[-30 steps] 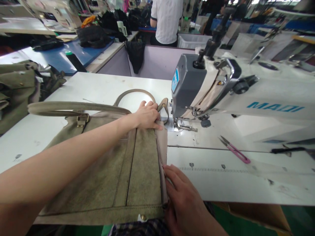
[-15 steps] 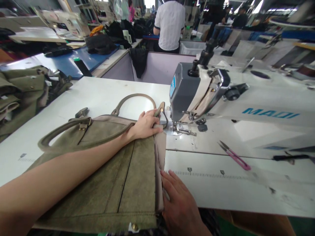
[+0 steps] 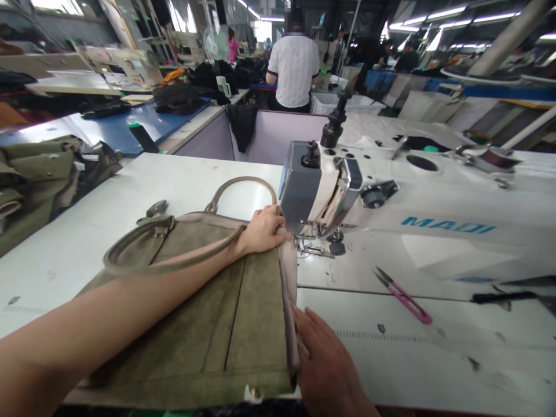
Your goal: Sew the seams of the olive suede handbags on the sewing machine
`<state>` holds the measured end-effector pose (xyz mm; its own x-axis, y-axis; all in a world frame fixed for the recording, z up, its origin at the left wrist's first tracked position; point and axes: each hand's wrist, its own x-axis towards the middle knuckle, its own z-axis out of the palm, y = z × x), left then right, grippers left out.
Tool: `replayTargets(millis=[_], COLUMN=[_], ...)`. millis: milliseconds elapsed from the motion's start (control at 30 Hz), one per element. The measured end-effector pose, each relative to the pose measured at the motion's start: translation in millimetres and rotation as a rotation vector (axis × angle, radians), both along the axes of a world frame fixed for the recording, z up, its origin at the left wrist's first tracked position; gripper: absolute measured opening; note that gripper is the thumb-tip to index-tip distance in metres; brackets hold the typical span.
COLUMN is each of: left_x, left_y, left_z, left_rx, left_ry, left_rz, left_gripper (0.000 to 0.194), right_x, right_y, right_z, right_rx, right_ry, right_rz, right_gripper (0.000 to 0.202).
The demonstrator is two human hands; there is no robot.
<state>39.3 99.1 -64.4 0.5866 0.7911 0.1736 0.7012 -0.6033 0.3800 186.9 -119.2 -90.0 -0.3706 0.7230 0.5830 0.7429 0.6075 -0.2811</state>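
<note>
Bag (image 3: 195, 330), olive, lies flat on the white table (image 3: 186, 174), beneath the left grip (image 3: 266, 230) and just left of the right grip (image 3: 328, 353). Left grip rests palm down on the upper right corner; whether it pinches any cloth cannot be told. Right grip, nearer the wearer, has its fingers laid against the pale edge strip (image 3: 288, 263); clamping is unconfirmed there too, the underside being hidden. Presser foot (image 3: 315, 249) of the sewing machine (image 3: 438, 197) stands just right of the left grip. Near handle (image 3: 150, 270) crosses over the left forearm (image 3: 125, 310).

Risks, in my judgement: fingers of the left grip could be caught, should the cloth slide footward with them so close. Edge layers could shift or pucker if the right grip presses unevenly. The near handle could snag and drag the bag askew if the forearm lifts. Scissors (image 3: 403, 298), well right of both grips, pose little hazard.
</note>
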Motion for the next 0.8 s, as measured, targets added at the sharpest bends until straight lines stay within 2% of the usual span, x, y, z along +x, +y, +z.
replayTargets(millis=[133,467,600,800], left_x=[-1.5,1.5,2.5,1.9], left_y=[-15.6,-10.6,-9.7,-9.5], left_z=[-0.6,0.8,1.1,2.6], left_rx=[0.020,0.020,0.010,0.016], left_ry=[0.013,0.026,0.035,0.046], left_rz=[0.043,-0.002,-0.008,-0.032], left_gripper=[0.018,0.017,0.016,0.018], right_x=[10.2,7.9,16.8,28.7], right_y=[-6.3,-6.3,-7.9,-9.0], right_z=[-1.9,-19.8,-26.2,-46.1], right_rx=[0.057,0.090,0.034,0.004], right_ry=[-0.014,-0.083,-0.168,-0.252], right_rz=[0.027,-0.039,0.031,0.087], right_gripper=[0.032,0.030,0.033,0.039])
